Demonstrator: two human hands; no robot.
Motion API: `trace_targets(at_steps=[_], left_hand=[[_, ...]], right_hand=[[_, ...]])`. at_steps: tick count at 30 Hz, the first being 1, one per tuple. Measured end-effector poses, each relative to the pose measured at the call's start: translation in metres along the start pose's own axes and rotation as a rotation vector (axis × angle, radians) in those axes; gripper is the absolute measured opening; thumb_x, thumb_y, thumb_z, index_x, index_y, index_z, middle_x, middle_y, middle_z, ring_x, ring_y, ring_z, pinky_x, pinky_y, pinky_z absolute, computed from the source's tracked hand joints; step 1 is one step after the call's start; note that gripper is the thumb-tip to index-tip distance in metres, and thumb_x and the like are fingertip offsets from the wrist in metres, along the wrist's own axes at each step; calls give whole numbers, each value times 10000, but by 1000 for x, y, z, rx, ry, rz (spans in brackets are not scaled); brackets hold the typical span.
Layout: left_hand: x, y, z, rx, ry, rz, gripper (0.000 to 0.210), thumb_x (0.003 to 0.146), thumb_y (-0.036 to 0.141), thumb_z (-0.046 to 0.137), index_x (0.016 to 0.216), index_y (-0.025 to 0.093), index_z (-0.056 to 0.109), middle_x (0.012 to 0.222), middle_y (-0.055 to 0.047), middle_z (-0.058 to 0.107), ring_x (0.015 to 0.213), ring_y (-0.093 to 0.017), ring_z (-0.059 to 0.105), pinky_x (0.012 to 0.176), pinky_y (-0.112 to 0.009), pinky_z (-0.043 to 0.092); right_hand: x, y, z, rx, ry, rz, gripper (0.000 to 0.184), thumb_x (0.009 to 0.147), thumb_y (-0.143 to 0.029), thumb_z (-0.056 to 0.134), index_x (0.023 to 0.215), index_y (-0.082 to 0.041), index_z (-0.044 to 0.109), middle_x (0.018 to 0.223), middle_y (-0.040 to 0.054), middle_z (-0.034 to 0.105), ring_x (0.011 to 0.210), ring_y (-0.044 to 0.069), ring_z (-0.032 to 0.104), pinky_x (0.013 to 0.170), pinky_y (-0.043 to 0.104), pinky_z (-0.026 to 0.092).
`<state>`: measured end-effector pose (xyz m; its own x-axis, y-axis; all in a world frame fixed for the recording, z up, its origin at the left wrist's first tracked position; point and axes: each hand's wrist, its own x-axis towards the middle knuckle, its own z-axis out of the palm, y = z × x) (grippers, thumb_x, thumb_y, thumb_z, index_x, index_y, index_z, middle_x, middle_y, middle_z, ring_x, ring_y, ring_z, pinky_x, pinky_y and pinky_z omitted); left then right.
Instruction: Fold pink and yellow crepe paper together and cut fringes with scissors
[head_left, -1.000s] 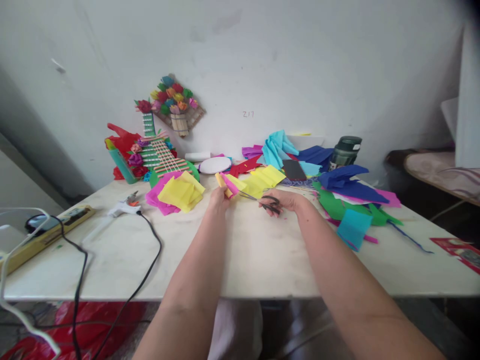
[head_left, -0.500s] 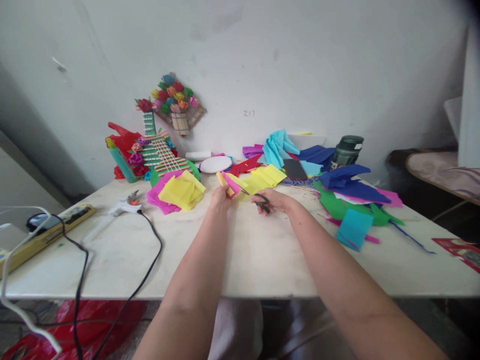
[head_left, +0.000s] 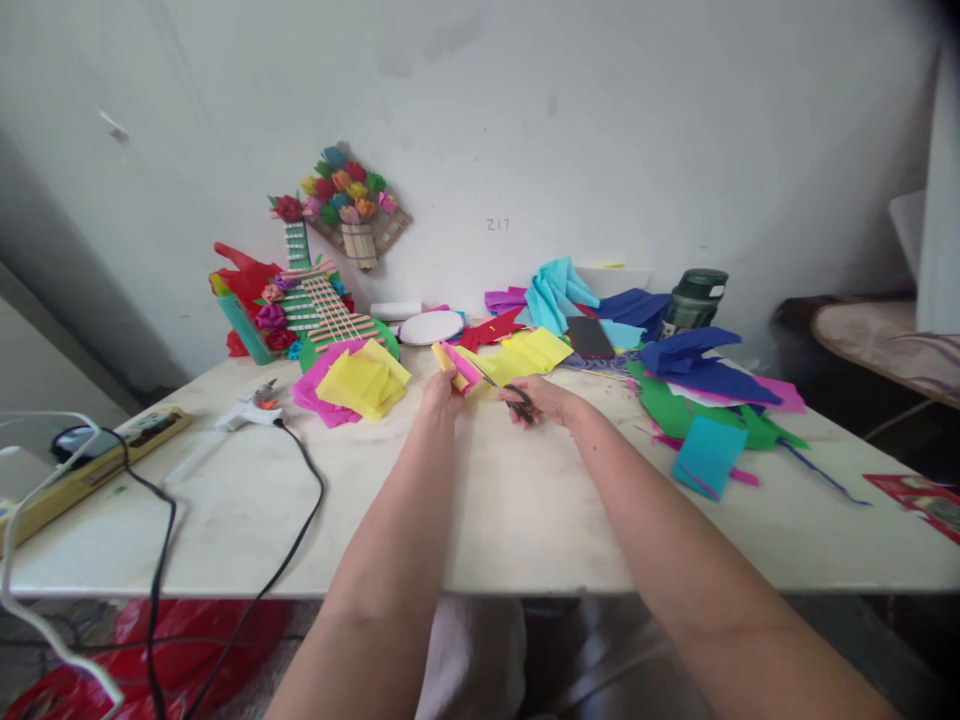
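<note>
Over the bench [head_left: 532, 530] at mid-frame, the right hand [head_left: 541, 397] has its fingers clamped on black-handled scissors [head_left: 520, 403]; the left hand's [head_left: 442, 392] fingers pinch folded pink-and-yellow paper [head_left: 462, 367] by the blades. Behind, left of center, stands a guitar-shaped craft [head_left: 330, 312].

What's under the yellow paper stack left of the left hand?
Magenta paper sticks out from beneath the yellow paper stack on its left; what the stack covers can't be seen.

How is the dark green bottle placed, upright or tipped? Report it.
Upright: the dark green bottle rises behind the blue paper with its lid on top.
</note>
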<state>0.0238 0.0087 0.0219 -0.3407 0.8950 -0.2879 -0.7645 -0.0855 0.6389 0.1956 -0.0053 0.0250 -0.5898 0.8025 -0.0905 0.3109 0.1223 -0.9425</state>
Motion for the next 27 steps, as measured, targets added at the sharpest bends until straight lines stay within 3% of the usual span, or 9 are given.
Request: trace_targets(at_steps=[27], left_hand=[[0,0,0,1,-15,-6,207,783,-6,415,849,136,551,689,-23,595,590,-101,592,572,-199,503]], right_hand=[[2,-3,9,23,61,26,280,772,-422,588,756,-152,514,514,-25,573,341,47,473,272,147,265]])
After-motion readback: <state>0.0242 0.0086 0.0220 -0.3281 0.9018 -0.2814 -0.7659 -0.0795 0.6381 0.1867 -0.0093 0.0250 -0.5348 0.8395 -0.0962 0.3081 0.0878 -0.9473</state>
